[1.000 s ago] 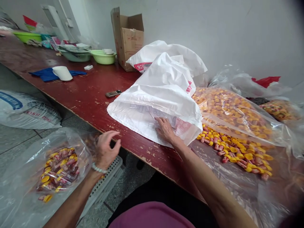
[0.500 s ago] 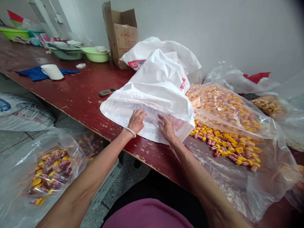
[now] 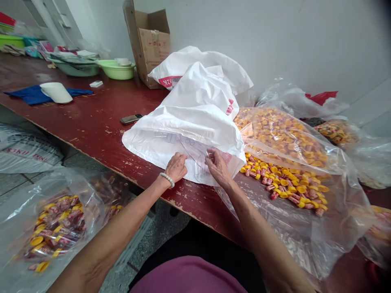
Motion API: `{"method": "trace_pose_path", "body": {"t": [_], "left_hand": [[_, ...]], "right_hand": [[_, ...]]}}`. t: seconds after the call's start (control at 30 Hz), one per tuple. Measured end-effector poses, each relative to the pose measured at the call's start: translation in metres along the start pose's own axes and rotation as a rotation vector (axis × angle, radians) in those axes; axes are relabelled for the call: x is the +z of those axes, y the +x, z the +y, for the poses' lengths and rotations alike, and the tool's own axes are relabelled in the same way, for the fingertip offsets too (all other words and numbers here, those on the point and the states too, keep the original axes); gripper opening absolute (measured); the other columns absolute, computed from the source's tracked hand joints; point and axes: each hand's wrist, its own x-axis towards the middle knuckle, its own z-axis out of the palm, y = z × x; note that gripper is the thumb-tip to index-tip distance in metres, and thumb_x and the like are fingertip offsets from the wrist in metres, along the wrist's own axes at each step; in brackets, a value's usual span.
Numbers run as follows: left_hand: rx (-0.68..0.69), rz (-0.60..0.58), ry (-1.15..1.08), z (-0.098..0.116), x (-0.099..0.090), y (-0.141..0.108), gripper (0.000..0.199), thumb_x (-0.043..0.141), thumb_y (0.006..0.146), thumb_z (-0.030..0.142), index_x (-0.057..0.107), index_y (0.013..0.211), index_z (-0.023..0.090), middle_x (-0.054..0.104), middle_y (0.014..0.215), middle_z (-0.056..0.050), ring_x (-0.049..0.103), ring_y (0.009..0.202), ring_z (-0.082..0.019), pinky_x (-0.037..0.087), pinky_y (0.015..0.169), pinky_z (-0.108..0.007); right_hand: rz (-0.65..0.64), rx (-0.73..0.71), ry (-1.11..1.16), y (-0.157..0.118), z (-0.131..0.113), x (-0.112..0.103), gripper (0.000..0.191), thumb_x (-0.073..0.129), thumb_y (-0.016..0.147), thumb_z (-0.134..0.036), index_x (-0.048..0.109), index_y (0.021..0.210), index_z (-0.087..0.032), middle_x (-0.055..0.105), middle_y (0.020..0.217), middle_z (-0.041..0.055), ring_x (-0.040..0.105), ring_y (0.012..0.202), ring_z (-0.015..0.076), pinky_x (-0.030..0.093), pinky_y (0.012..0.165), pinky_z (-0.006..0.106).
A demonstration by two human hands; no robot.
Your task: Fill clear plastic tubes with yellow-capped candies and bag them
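A white woven sack [image 3: 195, 118] lies on the table, its mouth facing me. Clear plastic pieces [image 3: 171, 138], some tube-like, show faintly inside. My left hand [image 3: 177, 167], a beaded bracelet at its wrist, is at the sack's lower lip with fingers curled together; whatever they may hold is too clear or hidden to make out. Just to the right, my right hand [image 3: 219, 166] reaches over the opening, thumb and fingers bent but apart, with nothing distinct between them. Glassy-looking plastic lies between both hands, its outline hard to follow.
Small yellow-capped, red-patterned containers [image 3: 284, 183] spread from a clear bag at right. More such containers [image 3: 58, 224] sit in a bag at lower left. A phone [image 3: 131, 119], a white cup [image 3: 59, 92], a green basin [image 3: 117, 71] and a cardboard box [image 3: 152, 49] stand farther back.
The view has shifted slightly, moving the scene leftward. My left hand has drawn a little lower, toward the sack's near edge; the right hand stays over the opening.
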Motion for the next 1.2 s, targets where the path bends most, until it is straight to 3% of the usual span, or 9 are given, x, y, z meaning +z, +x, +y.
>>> {"method": "trace_pose_path", "body": {"t": [0.13, 0.23, 0.33, 0.5, 0.6, 0.73, 0.93, 1.07, 1.2], "left_hand": [[-0.102, -0.009, -0.076, 0.005, -0.004, 0.004, 0.021, 0.053, 0.077, 0.028, 0.060, 0.093, 0.017, 0.061, 0.077, -0.007, 0.059, 0.077, -0.022, 0.045, 0.073, -0.033], [-0.200, -0.052, -0.053, 0.019, -0.001, 0.007, 0.040, 0.055, 0.071, 0.057, 0.062, 0.079, 0.018, 0.065, 0.075, -0.011, 0.062, 0.076, -0.028, 0.044, 0.068, -0.035], [-0.238, -0.100, -0.048, 0.030, 0.004, 0.010, 0.049, 0.054, 0.066, 0.066, 0.063, 0.075, 0.019, 0.068, 0.079, -0.015, 0.064, 0.082, -0.032, 0.043, 0.069, -0.038], [-0.217, -0.136, -0.191, 0.029, 0.008, 0.015, 0.032, 0.061, 0.065, 0.050, 0.062, 0.069, 0.018, 0.067, 0.075, -0.013, 0.063, 0.078, -0.030, 0.043, 0.068, -0.035], [-0.199, -0.100, -0.246, 0.021, 0.009, 0.008, 0.025, 0.059, 0.069, 0.039, 0.061, 0.083, 0.019, 0.067, 0.080, -0.008, 0.062, 0.077, -0.023, 0.043, 0.069, -0.032], [-0.112, -0.065, -0.648, 0.010, 0.011, -0.012, 0.037, 0.058, 0.074, 0.034, 0.055, 0.108, 0.019, 0.066, 0.086, -0.004, 0.061, 0.074, -0.016, 0.045, 0.069, -0.028], [0.005, -0.159, -1.129, 0.000, 0.007, -0.028, 0.053, 0.065, 0.068, 0.023, 0.053, 0.120, 0.018, 0.060, 0.115, -0.009, 0.057, 0.104, -0.020, 0.045, 0.087, -0.030], [-0.061, -0.070, -1.052, -0.003, 0.007, -0.028, 0.049, 0.072, 0.058, 0.017, 0.060, 0.106, 0.015, 0.066, 0.083, -0.003, 0.061, 0.077, -0.015, 0.048, 0.071, -0.026], [-0.260, 0.164, -1.207, -0.003, 0.010, -0.027, 0.032, 0.072, 0.055, 0.017, 0.060, 0.085, 0.015, 0.056, 0.062, 0.004, 0.052, 0.057, -0.009, 0.043, 0.056, -0.021]], "right_hand": [[-0.014, 0.083, 0.148, -0.008, -0.003, 0.002, 0.049, 0.051, 0.073, -0.031, 0.044, 0.121, -0.019, 0.051, 0.090, 0.0011, 0.057, 0.069, 0.0132, 0.045, 0.060, 0.027], [-0.013, 0.104, 0.175, -0.011, -0.005, 0.002, 0.048, 0.055, 0.070, -0.032, 0.048, 0.116, -0.021, 0.052, 0.090, 0.0004, 0.056, 0.070, 0.0124, 0.045, 0.061, 0.027], [0.028, 0.104, 0.212, -0.012, -0.003, 0.002, 0.046, 0.057, 0.069, -0.031, 0.050, 0.113, -0.021, 0.054, 0.089, 0.0003, 0.055, 0.071, 0.0122, 0.046, 0.063, 0.027], [0.081, 0.098, 0.261, -0.017, 0.007, 0.002, 0.044, 0.058, 0.071, -0.036, 0.051, 0.110, -0.018, 0.056, 0.078, -0.0007, 0.054, 0.069, 0.0131, 0.045, 0.060, 0.025], [0.095, 0.085, 0.251, -0.021, 0.011, 0.004, 0.044, 0.060, 0.071, -0.037, 0.052, 0.109, -0.017, 0.058, 0.081, 0.0008, 0.056, 0.071, 0.0138, 0.045, 0.061, 0.026], [0.050, 0.021, 0.242, -0.027, 0.008, 0.014, 0.042, 0.063, 0.072, -0.035, 0.054, 0.109, -0.019, 0.062, 0.090, 0.0037, 0.058, 0.078, 0.0148, 0.047, 0.069, 0.028], [0.023, 0.034, 0.349, -0.043, -0.004, 0.042, 0.035, 0.064, 0.071, -0.029, 0.057, 0.105, -0.021, 0.062, 0.090, 0.0024, 0.059, 0.077, 0.0142, 0.050, 0.069, 0.029], [-0.083, -0.026, 0.311, -0.042, -0.007, 0.039, 0.032, 0.061, 0.076, -0.031, 0.058, 0.106, -0.021, 0.064, 0.091, 0.0023, 0.061, 0.082, 0.0158, 0.050, 0.075, 0.031], [0.083, -0.062, -0.041, -0.021, -0.002, 0.013, 0.026, 0.049, 0.084, -0.032, 0.059, 0.103, -0.019, 0.065, 0.087, 0.0059, 0.061, 0.082, 0.0191, 0.049, 0.076, 0.035]]}}
